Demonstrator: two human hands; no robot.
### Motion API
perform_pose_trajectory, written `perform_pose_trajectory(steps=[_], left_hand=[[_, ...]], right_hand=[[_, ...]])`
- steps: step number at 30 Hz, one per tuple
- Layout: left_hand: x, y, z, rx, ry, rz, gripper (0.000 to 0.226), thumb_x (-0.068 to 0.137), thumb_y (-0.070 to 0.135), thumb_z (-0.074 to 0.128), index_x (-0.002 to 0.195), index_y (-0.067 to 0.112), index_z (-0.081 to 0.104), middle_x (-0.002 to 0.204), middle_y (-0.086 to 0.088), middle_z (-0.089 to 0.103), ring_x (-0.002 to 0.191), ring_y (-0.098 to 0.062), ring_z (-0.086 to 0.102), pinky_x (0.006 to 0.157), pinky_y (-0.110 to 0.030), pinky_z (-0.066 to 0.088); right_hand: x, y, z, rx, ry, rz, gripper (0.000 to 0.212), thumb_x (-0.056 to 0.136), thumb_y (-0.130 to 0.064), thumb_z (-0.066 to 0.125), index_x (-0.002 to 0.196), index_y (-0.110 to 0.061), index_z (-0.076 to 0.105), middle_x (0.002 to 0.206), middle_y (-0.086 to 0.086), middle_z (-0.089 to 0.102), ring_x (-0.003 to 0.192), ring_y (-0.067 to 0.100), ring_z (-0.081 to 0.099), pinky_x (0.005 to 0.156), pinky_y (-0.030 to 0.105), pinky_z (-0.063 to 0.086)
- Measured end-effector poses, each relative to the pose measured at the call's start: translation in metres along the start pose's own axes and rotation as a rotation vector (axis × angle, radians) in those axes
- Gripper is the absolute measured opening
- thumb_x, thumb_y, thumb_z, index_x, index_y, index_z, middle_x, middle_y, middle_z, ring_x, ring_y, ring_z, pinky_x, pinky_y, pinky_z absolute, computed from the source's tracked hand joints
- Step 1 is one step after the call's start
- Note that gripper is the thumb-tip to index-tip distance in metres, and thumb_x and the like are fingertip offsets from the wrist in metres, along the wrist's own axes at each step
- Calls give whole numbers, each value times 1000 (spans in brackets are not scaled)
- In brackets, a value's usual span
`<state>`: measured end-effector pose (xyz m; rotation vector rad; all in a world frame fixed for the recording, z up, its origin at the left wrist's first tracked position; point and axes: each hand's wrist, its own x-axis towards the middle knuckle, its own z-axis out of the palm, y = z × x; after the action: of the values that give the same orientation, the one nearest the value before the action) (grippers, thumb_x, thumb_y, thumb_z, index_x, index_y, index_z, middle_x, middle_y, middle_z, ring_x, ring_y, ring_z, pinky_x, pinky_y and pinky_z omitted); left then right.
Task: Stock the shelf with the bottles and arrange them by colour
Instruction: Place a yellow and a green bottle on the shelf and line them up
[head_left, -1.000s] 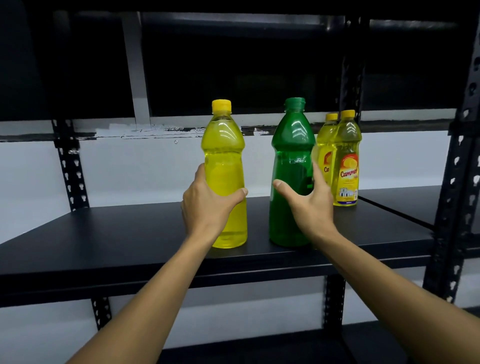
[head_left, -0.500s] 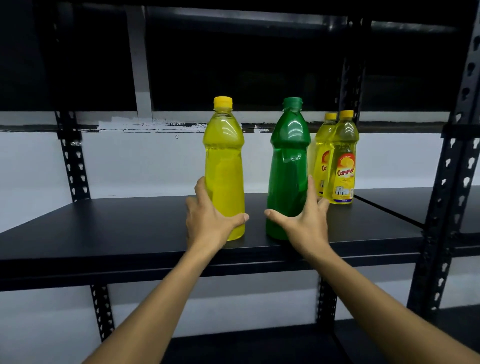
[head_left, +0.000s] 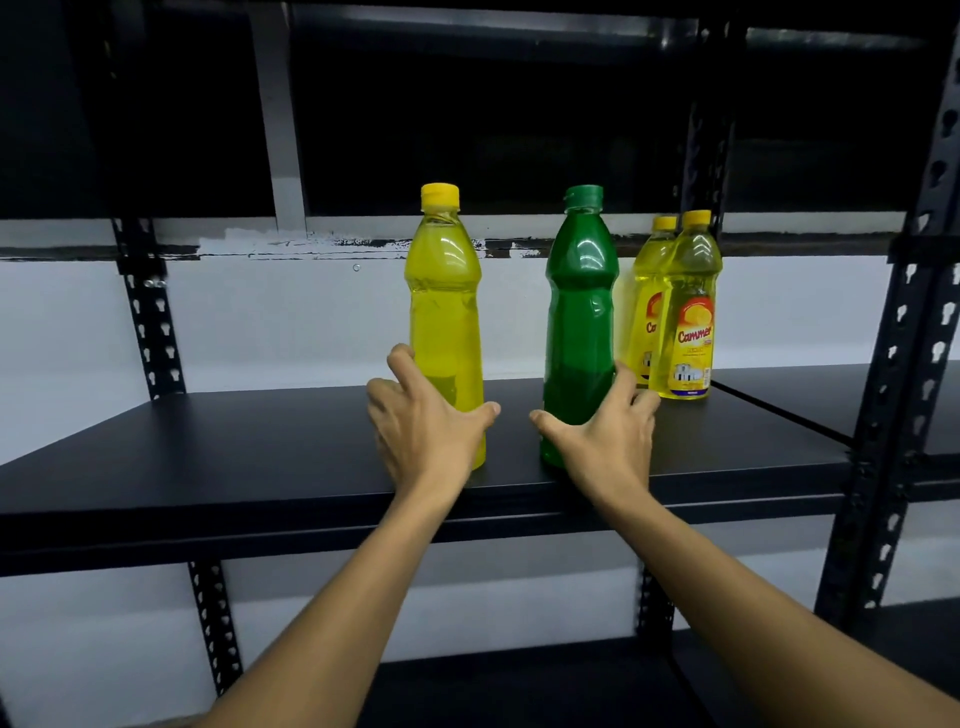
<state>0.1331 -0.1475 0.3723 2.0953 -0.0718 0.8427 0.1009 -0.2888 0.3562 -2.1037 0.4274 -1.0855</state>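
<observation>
Bottles stand upright on the black metal shelf as a person stocks it two at a time. The unlabelled clear plastic bottle of yellow liquid with a yellow cap and the unlabelled green plastic bottle with a green cap sit side by side near the shelf's front edge, apart from each other, roughly midway along it. The left hand lies against the lower part of the yellow bottle, fingers spread and loosely curved, thumb pointing toward the green one; it looks more like a releasing hand than a gripping one, though whether the palm touches the plastic cannot be told. The right hand mirrors it at the base of the green bottle, also spread wide, with nothing clasped.

Set further back, toward the shelf's right end, two labelled yellow bottles with yellow caps stand touching, one half hidden behind the other, the front label reading "Cammer". The green bottle stands between them and the plain yellow one, so the yellows are split; judged against the task, the colour grouping is not yet finished. Low placement of both hands suggests steadying the tall, narrow bottles so they do not tip at the front edge.
</observation>
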Motion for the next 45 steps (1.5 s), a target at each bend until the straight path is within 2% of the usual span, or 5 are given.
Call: perform_pose_trajectory(steps=[11, 19, 25, 28, 45], left_hand=[[27, -33, -24, -381, -409, -28, 61, 80, 24, 78, 132, 27, 46, 118, -7, 63, 103, -22, 63, 84, -39, 56], [21, -35, -20, -277, -225, -102, 35, 95, 12, 57, 130, 12, 52, 120, -7, 66, 100, -18, 60, 78, -27, 45], [16, -24, -13, -259, -347, -48, 38, 80, 31, 77, 114, 23, 63, 108, 3, 71, 93, -15, 67, 84, -32, 53], [11, -14, -1, -182, -334, -62, 54, 74, 37, 82, 118, 20, 57, 112, -3, 68, 101, -23, 65, 87, -36, 53], [-1, 35, 63, -33, -390, 59, 62, 75, 42, 80, 115, 13, 43, 120, -11, 62, 108, -32, 61, 79, -38, 49]], right_hand=[[21, 29, -59, 473, -480, 28, 49, 76, -15, 78, 115, -21, 49, 100, -19, 56, 97, -1, 53, 68, 8, 47], [29, 42, -51, 480, -383, 116, 61, 94, -3, 57, 147, -13, 30, 145, 10, 46, 129, 20, 47, 102, 37, 45], [22, 33, -33, 388, -312, 20, 47, 86, -23, 70, 127, -23, 46, 122, 3, 61, 99, 9, 61, 87, 30, 50], [23, 34, -23, 159, -234, 0, 76, 71, -41, 81, 132, -20, 42, 122, 5, 50, 106, 20, 57, 95, 40, 50], [81, 105, -102, 113, -189, 161, 72, 80, -21, 77, 136, -14, 33, 124, 8, 59, 110, 27, 60, 99, 49, 49]])
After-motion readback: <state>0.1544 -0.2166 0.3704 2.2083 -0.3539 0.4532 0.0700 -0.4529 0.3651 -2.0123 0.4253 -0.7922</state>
